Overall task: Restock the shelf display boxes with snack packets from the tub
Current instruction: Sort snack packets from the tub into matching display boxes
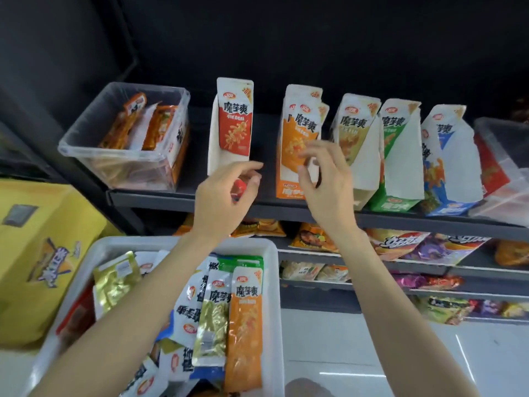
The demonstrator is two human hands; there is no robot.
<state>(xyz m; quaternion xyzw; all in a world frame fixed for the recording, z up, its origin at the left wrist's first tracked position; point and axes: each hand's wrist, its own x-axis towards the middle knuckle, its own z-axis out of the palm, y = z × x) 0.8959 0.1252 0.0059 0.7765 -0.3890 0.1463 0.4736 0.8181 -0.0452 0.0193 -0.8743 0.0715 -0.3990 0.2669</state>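
Snack packets [243, 325] lie heaped in the white tub [273, 282] below the shelf [186, 197]; they look light, flat, floppy and slick, best pinched near the sealed top edge. The left hand [226, 202] hovers at the red display box [226, 156], the right hand [326, 179] at the orange display box [292, 167], each grip loosely curled, apparently holding nothing.
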